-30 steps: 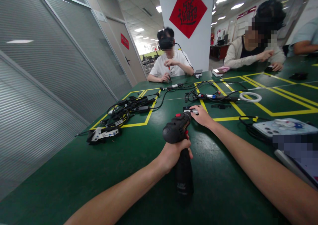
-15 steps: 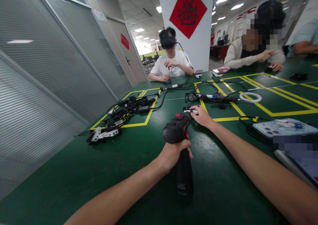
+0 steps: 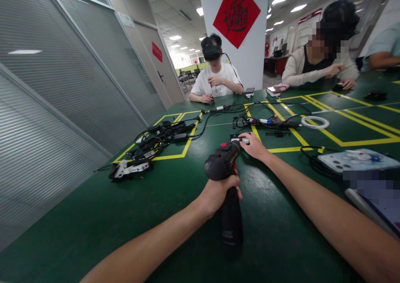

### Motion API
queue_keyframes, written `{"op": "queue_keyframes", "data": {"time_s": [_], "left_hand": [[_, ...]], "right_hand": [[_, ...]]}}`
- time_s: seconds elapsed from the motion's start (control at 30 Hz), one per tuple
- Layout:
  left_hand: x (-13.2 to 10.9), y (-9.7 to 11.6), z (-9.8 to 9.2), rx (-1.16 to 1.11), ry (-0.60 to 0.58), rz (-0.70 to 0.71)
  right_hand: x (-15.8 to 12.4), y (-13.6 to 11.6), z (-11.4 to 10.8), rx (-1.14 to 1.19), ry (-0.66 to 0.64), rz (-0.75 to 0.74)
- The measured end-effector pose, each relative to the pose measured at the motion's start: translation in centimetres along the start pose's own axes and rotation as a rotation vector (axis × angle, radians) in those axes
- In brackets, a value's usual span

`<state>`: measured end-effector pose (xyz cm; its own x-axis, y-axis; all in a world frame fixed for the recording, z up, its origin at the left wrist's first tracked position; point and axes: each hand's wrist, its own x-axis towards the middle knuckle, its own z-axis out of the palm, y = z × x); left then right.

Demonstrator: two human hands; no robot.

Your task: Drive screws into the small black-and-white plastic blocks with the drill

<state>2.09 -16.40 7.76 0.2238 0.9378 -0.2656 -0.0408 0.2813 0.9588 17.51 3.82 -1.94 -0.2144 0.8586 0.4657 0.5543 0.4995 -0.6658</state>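
Wrapped around the grip of a black cordless drill [image 3: 219, 162] is my left hand [image 3: 217, 193]. The drill points away from me, its chuck close to a small black-and-white part [image 3: 236, 137] on the table. My right hand [image 3: 253, 147] pinches that part from the right, its fingertips on the part's pale side. The drill's body hides the bit's tip and where it meets the part. Just beyond my right hand lies a small black strip-like piece [image 3: 277, 134].
A tangle of black cables [image 3: 162, 135] lies on the green table [image 3: 131, 220] at left, by a black pouch with white pieces [image 3: 129, 169]. A white ring [image 3: 315, 122], a pen-like tool with cable [image 3: 265, 122] and phones [image 3: 359, 160] are at right. Other people sit opposite.
Both my hands and the drill hold nearly the same place, the drill shifting only slightly. The people opposite move their heads a little.
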Motion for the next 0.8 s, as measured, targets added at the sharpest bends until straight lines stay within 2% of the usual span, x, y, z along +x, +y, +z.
{"op": "queue_keyframes", "data": {"time_s": [0.8], "left_hand": [[0.04,0.05,0.12,-0.008,0.000,0.008]], "right_hand": [[0.07,0.02,0.10,0.001,0.002,0.002]]}}
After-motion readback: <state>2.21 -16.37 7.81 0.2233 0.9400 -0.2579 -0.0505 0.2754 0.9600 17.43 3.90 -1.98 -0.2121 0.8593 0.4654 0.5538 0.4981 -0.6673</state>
